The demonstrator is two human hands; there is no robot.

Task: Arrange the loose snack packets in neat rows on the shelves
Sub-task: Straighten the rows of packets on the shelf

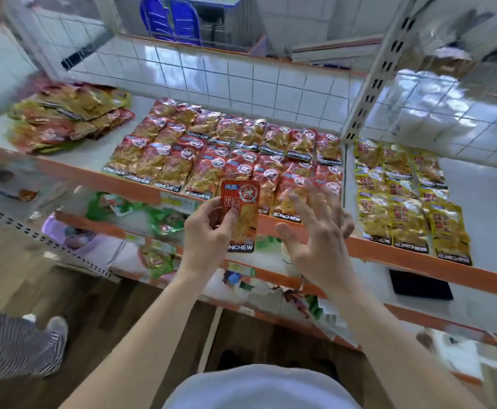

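Observation:
My left hand (209, 231) pinches a red snack packet (245, 216) upright, just in front of the shelf's orange front edge (141, 188). My right hand (315, 228) hovers beside it with fingers spread and holds nothing. Behind them, red packets lie in rows (226, 152) across the middle of the shelf. Yellow packets lie in rows (400, 196) in the bay to the right. A loose heap of red and gold packets (64, 119) sits at the shelf's left end.
A perforated white upright post (368, 84) divides the two bays. Lower shelves hold scattered green and mixed packets (158, 222) and a black flat object (420, 284). A person's striped leg and shoe (35, 340) stand at the left on the wooden floor.

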